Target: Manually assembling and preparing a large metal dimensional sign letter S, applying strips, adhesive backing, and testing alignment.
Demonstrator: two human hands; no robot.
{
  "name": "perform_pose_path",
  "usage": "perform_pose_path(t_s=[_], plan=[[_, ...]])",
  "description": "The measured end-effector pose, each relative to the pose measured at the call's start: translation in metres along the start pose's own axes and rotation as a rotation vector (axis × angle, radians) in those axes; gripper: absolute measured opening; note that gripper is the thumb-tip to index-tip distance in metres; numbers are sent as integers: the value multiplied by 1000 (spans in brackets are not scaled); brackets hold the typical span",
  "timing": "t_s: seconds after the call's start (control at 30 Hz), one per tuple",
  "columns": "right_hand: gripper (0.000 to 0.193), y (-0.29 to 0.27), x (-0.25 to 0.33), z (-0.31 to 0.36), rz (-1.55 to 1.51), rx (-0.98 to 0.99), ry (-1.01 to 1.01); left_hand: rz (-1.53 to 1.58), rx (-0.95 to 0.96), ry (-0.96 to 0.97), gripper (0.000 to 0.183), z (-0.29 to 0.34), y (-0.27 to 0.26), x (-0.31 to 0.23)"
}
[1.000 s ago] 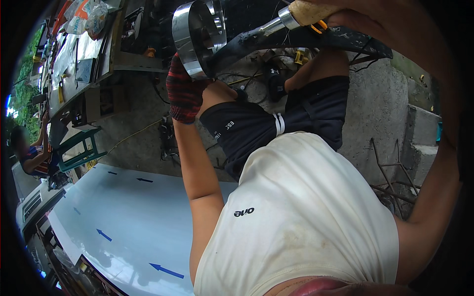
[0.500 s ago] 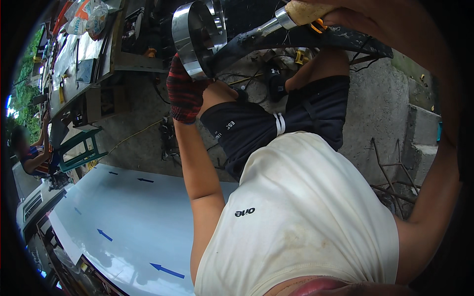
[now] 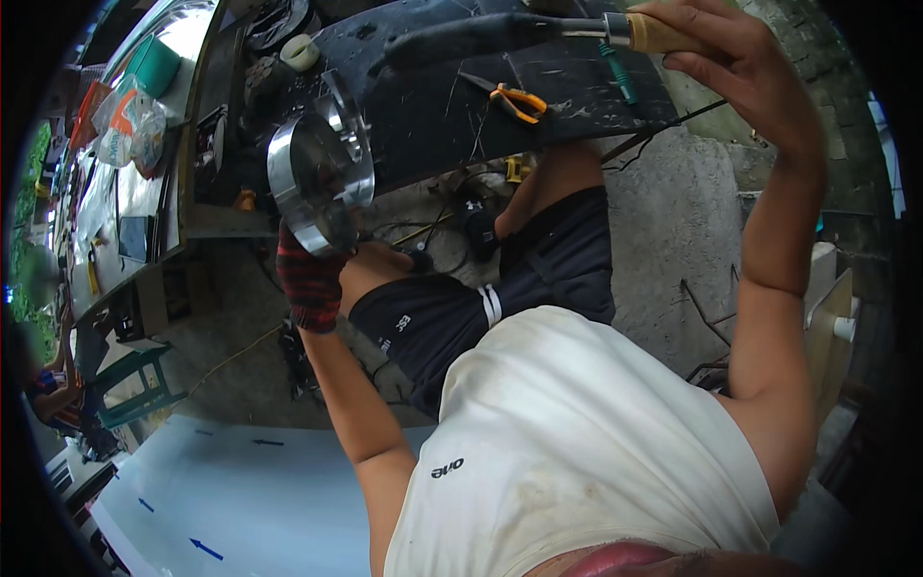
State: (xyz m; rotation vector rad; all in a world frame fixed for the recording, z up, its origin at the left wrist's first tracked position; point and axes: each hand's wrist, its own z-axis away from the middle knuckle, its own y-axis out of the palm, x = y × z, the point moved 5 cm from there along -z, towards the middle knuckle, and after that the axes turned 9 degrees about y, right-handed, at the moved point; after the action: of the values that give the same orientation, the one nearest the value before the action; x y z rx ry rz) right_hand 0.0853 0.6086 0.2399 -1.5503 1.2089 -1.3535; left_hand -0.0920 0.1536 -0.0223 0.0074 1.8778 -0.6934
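My left hand (image 3: 311, 287), in a red and black knit glove, grips the lower edge of a shiny bent metal strip (image 3: 283, 178). The strip curves into a ring-like shape with an inner piece, held beside the front edge of a black worktable (image 3: 433, 135). Bare and raised at the upper right, my right hand (image 3: 745, 72) is closed around the wooden handle of a tool with a long dark head (image 3: 490, 37). That tool hangs over the table, apart from the metal; its exact kind is unclear. Orange-handled pliers (image 3: 519, 103) lie on the tabletop.
A tape roll (image 3: 300, 53) and a green-handled tool (image 3: 618, 75) are on the table. At left are a cluttered bench with a plastic bag (image 3: 133, 127), a green stool (image 3: 139, 389) and a co-worker (image 3: 53, 389). A pale blue sheet (image 3: 279, 500) lies lower left.
The tool in my right hand has moved up and away from the metal strip. My left hand with the strip appears lower and further left, and more of the tabletop shows.
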Motion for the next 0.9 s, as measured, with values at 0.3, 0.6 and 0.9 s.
perform_pose_path(t_s=[0.3,0.6,0.9], plan=[[44,148,-133,48,-253,-534,712,481,-13,-132,69,6,6,23],[40,265,-167,2,-287,-605,781,300,54,-28,76,1,7,14],[41,300,-183,-21,-247,-583,825,245,48,-18,78,1,8,6]])
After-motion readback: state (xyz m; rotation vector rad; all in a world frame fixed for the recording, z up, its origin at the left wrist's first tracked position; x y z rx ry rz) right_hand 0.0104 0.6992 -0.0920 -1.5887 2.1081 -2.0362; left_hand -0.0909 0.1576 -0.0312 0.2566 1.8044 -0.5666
